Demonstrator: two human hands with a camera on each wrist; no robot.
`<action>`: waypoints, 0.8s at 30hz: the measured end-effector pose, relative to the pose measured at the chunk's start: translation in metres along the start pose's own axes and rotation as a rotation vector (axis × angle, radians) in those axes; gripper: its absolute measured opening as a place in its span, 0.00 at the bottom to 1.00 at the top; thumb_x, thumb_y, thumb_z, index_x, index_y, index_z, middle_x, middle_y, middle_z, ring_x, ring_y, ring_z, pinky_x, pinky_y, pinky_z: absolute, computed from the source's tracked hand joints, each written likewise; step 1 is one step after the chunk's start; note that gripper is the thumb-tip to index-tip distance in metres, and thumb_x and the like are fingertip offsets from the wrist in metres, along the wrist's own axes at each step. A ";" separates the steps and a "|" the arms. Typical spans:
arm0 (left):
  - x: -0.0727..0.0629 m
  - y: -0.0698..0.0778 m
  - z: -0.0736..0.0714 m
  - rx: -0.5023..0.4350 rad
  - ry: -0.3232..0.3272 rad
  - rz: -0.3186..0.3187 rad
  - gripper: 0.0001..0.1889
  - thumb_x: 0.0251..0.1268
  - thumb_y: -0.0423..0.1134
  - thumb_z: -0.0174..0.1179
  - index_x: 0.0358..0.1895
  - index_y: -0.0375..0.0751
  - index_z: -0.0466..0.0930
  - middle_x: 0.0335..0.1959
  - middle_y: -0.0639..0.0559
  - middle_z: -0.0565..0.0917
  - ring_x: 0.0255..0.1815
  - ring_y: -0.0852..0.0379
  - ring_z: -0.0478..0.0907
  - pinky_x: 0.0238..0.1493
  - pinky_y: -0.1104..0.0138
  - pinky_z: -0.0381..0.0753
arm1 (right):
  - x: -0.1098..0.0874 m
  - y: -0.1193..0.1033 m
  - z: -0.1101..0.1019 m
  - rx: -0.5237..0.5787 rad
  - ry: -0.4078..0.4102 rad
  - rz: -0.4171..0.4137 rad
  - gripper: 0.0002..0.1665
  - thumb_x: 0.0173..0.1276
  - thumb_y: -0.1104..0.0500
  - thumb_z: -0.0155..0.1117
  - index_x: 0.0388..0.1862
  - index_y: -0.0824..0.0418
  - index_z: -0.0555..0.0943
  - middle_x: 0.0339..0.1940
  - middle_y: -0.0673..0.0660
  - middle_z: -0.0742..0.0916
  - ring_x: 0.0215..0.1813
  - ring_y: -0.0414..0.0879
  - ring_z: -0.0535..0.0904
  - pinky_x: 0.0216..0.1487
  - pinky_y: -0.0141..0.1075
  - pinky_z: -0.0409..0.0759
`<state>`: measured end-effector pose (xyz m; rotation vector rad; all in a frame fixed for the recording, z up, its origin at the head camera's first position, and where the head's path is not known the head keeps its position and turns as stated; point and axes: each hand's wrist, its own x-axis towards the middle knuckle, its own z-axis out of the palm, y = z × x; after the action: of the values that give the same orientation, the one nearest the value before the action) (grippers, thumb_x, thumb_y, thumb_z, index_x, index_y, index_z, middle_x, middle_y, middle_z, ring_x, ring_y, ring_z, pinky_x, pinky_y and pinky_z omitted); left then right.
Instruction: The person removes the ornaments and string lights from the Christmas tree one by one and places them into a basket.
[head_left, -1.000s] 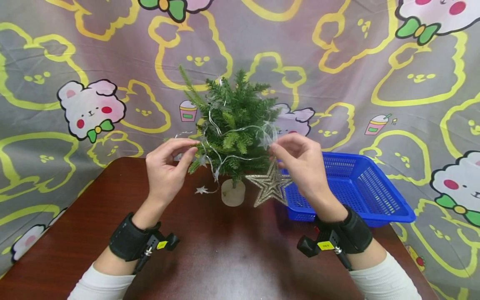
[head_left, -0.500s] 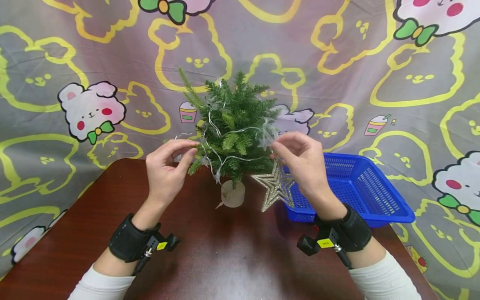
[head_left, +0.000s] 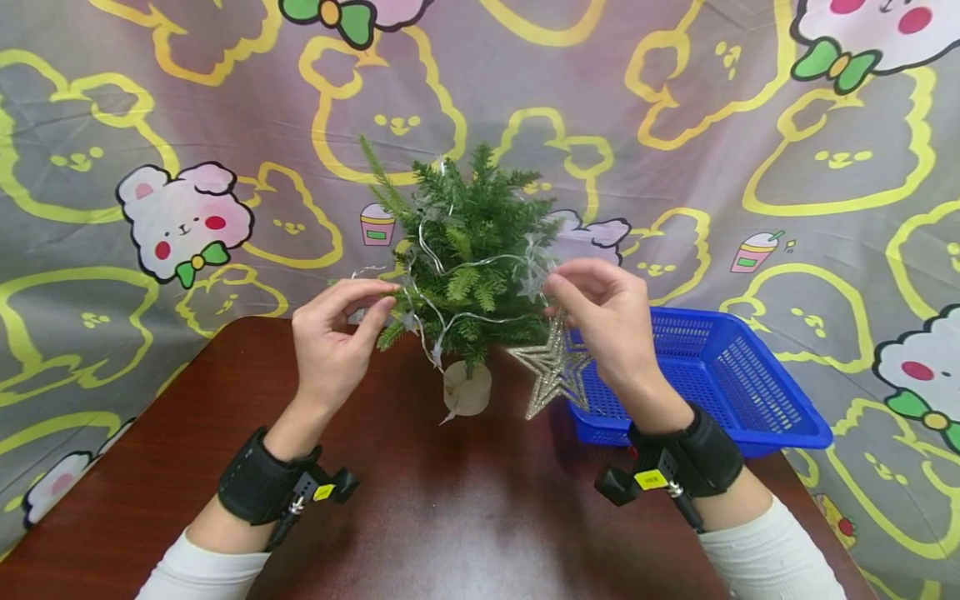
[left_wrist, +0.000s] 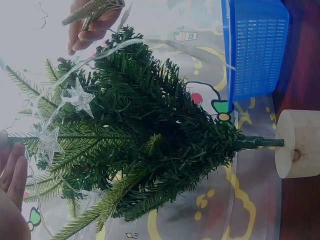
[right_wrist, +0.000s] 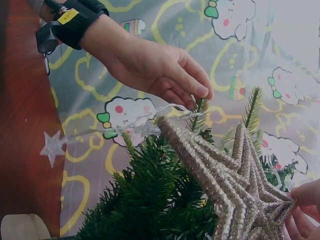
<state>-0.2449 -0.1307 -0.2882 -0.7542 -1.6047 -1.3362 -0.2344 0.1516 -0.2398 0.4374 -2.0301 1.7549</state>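
A small artificial Christmas tree [head_left: 480, 221] stands upright on a round wooden base [head_left: 468, 388]. Clear string lights [head_left: 480, 262] with star-shaped covers loop around its branches. My left hand [head_left: 333, 337] pinches the tip of a branch [right_wrist: 200, 107] on the tree's left side, between thumb and index finger. At the right side, my right hand [head_left: 609, 321] pinches a gold glitter star ornament [head_left: 553, 373] by one point, and the star hangs below the fingers. In the right wrist view, the star hides part of the tree. One clear star light [right_wrist: 53, 149] dangles free on its wire.
Behind my right hand, a blue plastic basket [head_left: 750, 437] sits on the dark wooden table [head_left: 300, 517]. A patterned cloth [head_left: 285, 108] with cartoon animals hangs right behind the tree.
My right hand has shifted slightly to the right, and the gold star with it. The dangling star light has swung from left of the base to in front of it. My left hand stays put.
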 end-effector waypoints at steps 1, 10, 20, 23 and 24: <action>0.000 0.000 0.000 -0.002 0.000 0.000 0.09 0.60 0.22 0.64 0.42 0.34 0.87 0.37 0.39 0.87 0.34 0.66 0.85 0.28 0.79 0.79 | 0.000 0.000 0.000 -0.002 0.001 -0.002 0.09 0.67 0.61 0.68 0.42 0.66 0.84 0.28 0.44 0.89 0.24 0.39 0.84 0.25 0.29 0.79; 0.000 0.000 0.000 0.010 0.003 0.000 0.10 0.59 0.22 0.64 0.42 0.34 0.88 0.36 0.39 0.87 0.35 0.67 0.85 0.28 0.79 0.80 | 0.005 -0.002 0.001 0.057 -0.001 -0.022 0.06 0.65 0.63 0.69 0.40 0.64 0.86 0.26 0.48 0.89 0.23 0.39 0.83 0.23 0.28 0.76; 0.000 0.000 0.000 0.012 0.000 0.001 0.10 0.59 0.22 0.64 0.42 0.35 0.88 0.37 0.40 0.87 0.35 0.67 0.85 0.28 0.79 0.79 | 0.009 -0.005 0.003 0.069 0.014 -0.046 0.06 0.65 0.63 0.69 0.40 0.63 0.87 0.27 0.47 0.90 0.22 0.39 0.83 0.22 0.28 0.76; 0.000 0.000 0.000 0.015 -0.001 0.002 0.11 0.59 0.22 0.64 0.43 0.35 0.88 0.37 0.40 0.87 0.35 0.67 0.85 0.27 0.80 0.79 | 0.010 -0.005 0.003 0.079 0.018 -0.053 0.06 0.65 0.63 0.69 0.40 0.63 0.87 0.27 0.47 0.90 0.22 0.39 0.83 0.22 0.28 0.77; 0.000 0.000 0.000 0.016 -0.001 0.002 0.11 0.59 0.22 0.64 0.43 0.36 0.88 0.37 0.40 0.87 0.35 0.67 0.85 0.27 0.80 0.79 | 0.011 -0.005 0.003 0.087 0.018 -0.054 0.06 0.65 0.64 0.69 0.40 0.63 0.87 0.27 0.47 0.90 0.22 0.39 0.83 0.21 0.28 0.77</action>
<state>-0.2447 -0.1311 -0.2882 -0.7476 -1.6132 -1.3204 -0.2412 0.1480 -0.2301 0.4967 -1.9174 1.8126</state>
